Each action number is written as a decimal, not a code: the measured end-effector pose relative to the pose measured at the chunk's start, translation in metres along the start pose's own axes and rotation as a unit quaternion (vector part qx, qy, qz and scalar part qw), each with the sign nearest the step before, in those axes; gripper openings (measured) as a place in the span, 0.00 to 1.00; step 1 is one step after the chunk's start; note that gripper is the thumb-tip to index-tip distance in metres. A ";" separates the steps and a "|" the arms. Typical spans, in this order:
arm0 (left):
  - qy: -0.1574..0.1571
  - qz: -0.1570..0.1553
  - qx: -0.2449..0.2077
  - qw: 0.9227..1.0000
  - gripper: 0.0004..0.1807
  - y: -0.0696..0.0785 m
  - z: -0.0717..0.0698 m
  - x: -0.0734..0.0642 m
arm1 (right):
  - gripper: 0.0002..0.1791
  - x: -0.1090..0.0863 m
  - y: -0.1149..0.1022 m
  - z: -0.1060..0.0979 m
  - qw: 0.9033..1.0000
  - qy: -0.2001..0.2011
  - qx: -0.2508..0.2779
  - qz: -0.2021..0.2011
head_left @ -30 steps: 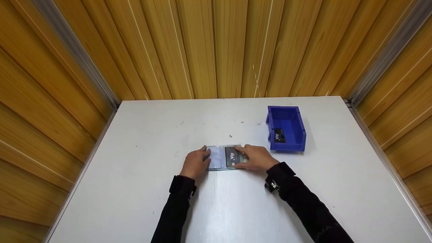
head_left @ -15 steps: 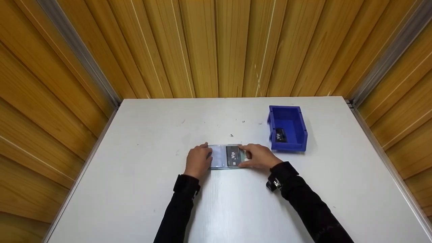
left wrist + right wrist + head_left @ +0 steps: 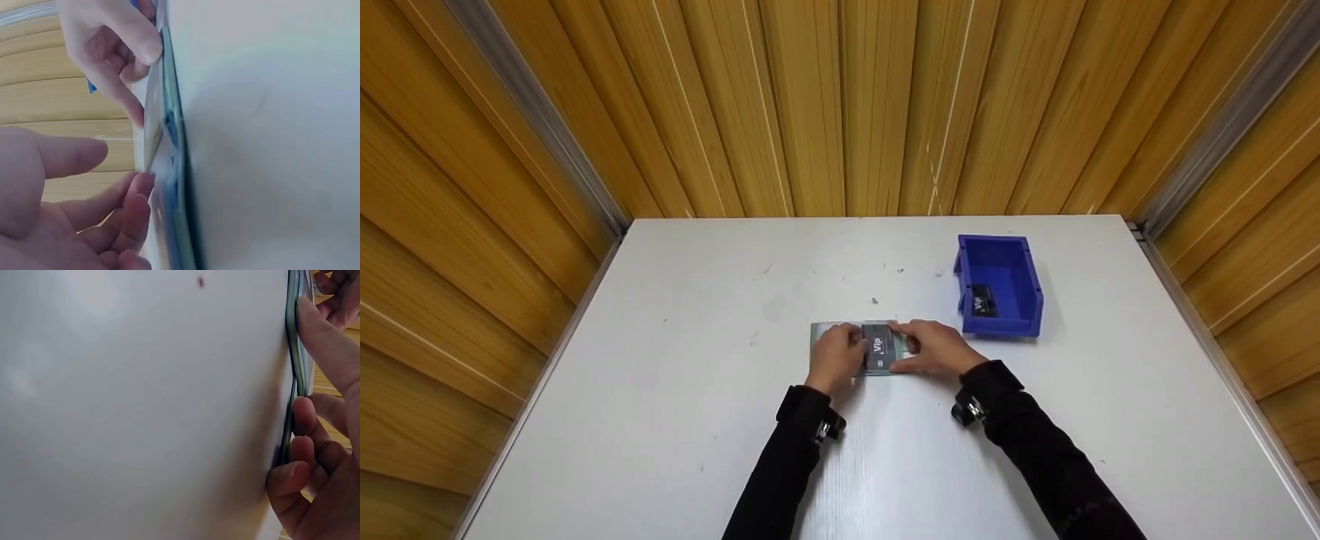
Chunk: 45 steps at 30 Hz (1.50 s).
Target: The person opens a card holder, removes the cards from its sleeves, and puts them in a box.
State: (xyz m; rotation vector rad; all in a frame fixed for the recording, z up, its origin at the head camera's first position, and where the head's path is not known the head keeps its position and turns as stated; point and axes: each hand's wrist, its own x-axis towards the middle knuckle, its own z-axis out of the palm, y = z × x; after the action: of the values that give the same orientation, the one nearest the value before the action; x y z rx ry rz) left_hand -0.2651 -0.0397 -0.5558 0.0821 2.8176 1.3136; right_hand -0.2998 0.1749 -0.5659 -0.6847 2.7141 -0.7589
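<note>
The right hand (image 3: 936, 347) pinches a glossy plastic holder (image 3: 819, 332); the left hand (image 3: 837, 355), thumb apart, touches it beside a rectangular card (image 3: 879, 349).

The bench (image 3: 660, 420) is showing white with dark specks. On it, a card (image 3: 879, 349) is showing dark grey with white lettering, a card holder (image 3: 818, 336) green edging, a bin (image 3: 1003, 327) deep blue. Behind it, the wall (image 3: 810, 112) is displaying yellow-brown wood grain.
</note>
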 end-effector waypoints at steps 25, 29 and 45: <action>-0.044 -0.085 -0.073 0.993 0.22 0.007 -0.003 0.008 | 0.45 -0.002 -0.004 0.000 1.000 0.012 0.010 -0.016; -0.036 -0.119 -0.096 0.988 0.20 0.009 -0.003 0.012 | 0.45 -0.002 0.000 0.001 1.000 0.014 0.013 -0.016; -0.074 -0.082 0.114 0.987 0.18 0.001 -0.012 0.017 | 0.46 -0.002 0.001 0.001 1.000 0.007 0.022 -0.015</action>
State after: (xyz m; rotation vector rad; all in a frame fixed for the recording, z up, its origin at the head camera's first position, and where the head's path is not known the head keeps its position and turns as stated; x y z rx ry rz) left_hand -0.2824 -0.0476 -0.5475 -0.0456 2.7667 0.9099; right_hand -0.2977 0.1761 -0.5675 -0.7138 2.6961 -0.8300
